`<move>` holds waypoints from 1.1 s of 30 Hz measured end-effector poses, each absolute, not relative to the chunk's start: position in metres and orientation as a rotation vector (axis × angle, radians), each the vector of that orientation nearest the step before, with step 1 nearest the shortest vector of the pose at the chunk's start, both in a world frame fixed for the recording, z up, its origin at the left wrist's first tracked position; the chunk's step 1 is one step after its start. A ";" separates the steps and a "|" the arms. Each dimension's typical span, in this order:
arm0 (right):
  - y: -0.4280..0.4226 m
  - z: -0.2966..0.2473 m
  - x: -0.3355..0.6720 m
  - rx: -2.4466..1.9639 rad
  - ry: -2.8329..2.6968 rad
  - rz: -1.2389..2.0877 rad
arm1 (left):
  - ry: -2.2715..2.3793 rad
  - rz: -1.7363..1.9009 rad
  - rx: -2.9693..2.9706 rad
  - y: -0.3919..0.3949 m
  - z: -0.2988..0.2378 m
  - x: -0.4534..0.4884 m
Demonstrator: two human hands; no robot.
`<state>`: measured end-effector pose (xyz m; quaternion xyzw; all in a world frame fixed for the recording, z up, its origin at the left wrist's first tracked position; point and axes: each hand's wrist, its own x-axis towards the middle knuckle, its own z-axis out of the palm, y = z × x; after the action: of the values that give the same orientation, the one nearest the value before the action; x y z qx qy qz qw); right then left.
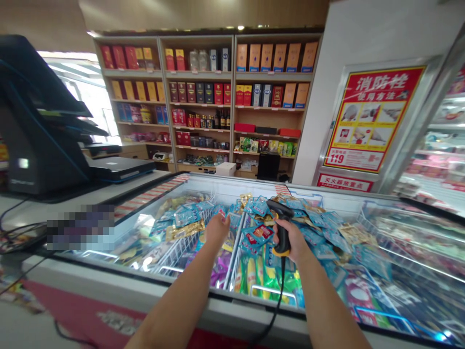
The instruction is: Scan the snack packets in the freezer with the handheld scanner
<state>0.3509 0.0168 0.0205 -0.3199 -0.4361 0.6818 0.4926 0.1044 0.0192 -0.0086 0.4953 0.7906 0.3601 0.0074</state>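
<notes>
The scanner (282, 235) is in the R hand (297, 242), above the freezer (109, 278); its handle stands approx. upright, and its head at the top points forward & a bit to the L. The fingers of the R hand are closed around the handle, w/ no gap that I can see. The cable (282, 286) goes down from the handle and passes the front rim, betw. the two forearms. The L hand (217, 231) is to the L of the scanner, apart from it, at approx. the same height; its fingers are bent and close together near the blue packets, but I cannot tell if they hold one. The red packet (263, 233) lies just L of the scanner's handle, so the R hand is the nearer one to it. Other blue packets (327, 230) are piled beyond and R of the scanner. Betw. the hands runs the wire divider (235, 249), approx. front to back. Open room is mostly upward, in the air over the piles; low down, basket walls and front rim limit it. Farther L is the till (39, 135) on the table (22, 213); behind, the shelves (199, 103) w/ boxes.
</notes>
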 end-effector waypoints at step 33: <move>0.008 0.012 0.332 -0.686 -1.365 1.716 | 2.158 1.308 1.381 0.027 -0.018 0.095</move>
<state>0.3323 0.0077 0.0120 -0.2724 -0.5421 0.6813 0.4095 0.0949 0.0270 -0.0176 0.4758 0.7436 0.4507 0.1323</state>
